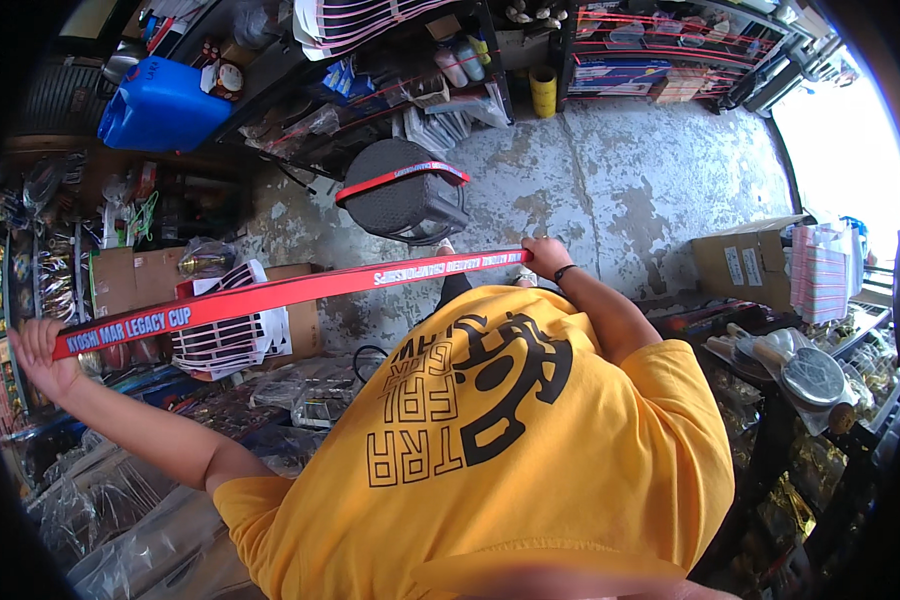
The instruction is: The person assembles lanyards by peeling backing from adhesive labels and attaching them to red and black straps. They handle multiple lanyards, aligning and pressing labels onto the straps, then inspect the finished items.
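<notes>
A long red ribbon (290,291) with pale lettering is stretched in front of my body between both hands. Its left end is gripped by my left hand (42,358), far out to the side. My right hand (546,257) pinches the other end near my chest's far side, a dark band around that wrist. Beyond the ribbon stands a dark round stool (385,205) with a textured seat. Across that seat lies a second red printed ribbon (402,178).
Sheets with black and pink print (225,335) lean by cardboard at the left. A blue jerrycan (160,105) sits at upper left. Far shelves hold boxes, near a yellow cylinder (543,92). To the right are a cardboard box (745,262) and a rack of wrapped items (810,375).
</notes>
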The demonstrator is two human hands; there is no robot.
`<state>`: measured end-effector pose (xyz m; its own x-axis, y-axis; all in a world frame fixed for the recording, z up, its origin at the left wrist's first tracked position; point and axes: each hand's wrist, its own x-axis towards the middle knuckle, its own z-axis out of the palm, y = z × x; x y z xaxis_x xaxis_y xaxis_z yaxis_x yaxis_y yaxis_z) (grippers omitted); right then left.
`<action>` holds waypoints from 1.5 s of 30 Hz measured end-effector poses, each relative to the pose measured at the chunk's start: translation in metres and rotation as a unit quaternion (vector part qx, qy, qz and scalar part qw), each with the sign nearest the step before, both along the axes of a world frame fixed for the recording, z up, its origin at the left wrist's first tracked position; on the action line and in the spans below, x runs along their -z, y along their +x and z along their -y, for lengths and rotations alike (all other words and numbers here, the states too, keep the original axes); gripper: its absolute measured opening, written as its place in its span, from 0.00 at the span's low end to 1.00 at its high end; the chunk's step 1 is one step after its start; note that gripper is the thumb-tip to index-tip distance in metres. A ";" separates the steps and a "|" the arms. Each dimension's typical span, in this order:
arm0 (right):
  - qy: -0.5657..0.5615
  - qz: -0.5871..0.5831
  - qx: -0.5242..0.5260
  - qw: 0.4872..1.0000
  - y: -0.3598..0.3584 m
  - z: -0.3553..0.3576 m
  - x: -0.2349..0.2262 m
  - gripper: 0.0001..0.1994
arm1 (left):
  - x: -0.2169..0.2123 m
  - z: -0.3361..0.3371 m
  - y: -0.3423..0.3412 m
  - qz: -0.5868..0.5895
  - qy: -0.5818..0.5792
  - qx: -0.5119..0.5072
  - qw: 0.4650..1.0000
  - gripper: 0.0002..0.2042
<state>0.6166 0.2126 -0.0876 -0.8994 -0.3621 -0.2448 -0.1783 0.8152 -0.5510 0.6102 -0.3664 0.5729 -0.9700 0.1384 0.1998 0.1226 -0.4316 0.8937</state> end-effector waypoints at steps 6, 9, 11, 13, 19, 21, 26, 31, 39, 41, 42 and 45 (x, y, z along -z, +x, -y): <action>-0.045 -0.127 0.032 0.990 0.002 -0.011 0.006 0.09 | -0.010 0.007 0.021 -0.047 -0.023 -0.007 0.999 0.26; -0.057 -0.137 0.046 0.988 -0.001 -0.010 0.005 0.10 | -0.007 0.003 0.026 -0.065 -0.013 0.017 0.998 0.26; -0.052 -0.131 0.046 0.989 -0.003 -0.010 0.005 0.10 | -0.003 -0.004 0.027 -0.075 -0.020 0.029 0.997 0.26; -0.028 -0.100 0.041 0.994 -0.004 -0.011 0.004 0.11 | 0.003 -0.018 0.027 -0.072 -0.021 0.022 0.997 0.26; 0.148 0.016 0.058 0.987 -0.007 0.015 -0.007 0.36 | 0.056 -0.103 0.009 -0.027 -0.077 -0.001 0.997 0.25; 0.055 0.053 0.085 0.993 -0.023 0.034 -0.017 0.42 | 0.102 -0.145 0.007 -0.019 -0.064 -0.069 0.995 0.24; -0.273 0.031 0.092 0.957 -0.068 0.082 -0.091 0.35 | 0.208 -0.240 0.006 0.051 -0.132 -0.087 0.986 0.25; -0.481 0.042 0.044 0.875 -0.091 0.113 -0.241 0.21 | 0.256 -0.285 -0.001 0.221 -0.248 -0.261 0.906 0.14; -0.384 -0.275 -0.277 0.837 -0.089 0.133 -0.401 0.25 | 0.283 -0.272 -0.007 0.156 -0.355 -0.158 0.908 0.12; -0.304 -0.296 -0.301 0.854 -0.081 0.150 -0.406 0.30 | 0.291 -0.266 -0.011 0.080 -0.369 -0.192 0.906 0.11; -0.250 -0.278 -0.324 0.869 -0.077 0.159 -0.406 0.32 | 0.295 -0.263 -0.014 0.030 -0.367 -0.205 0.907 0.11; -0.258 -0.244 -0.333 0.874 -0.089 0.178 -0.398 0.35 | 0.304 -0.251 -0.019 0.020 -0.336 -0.231 0.913 0.08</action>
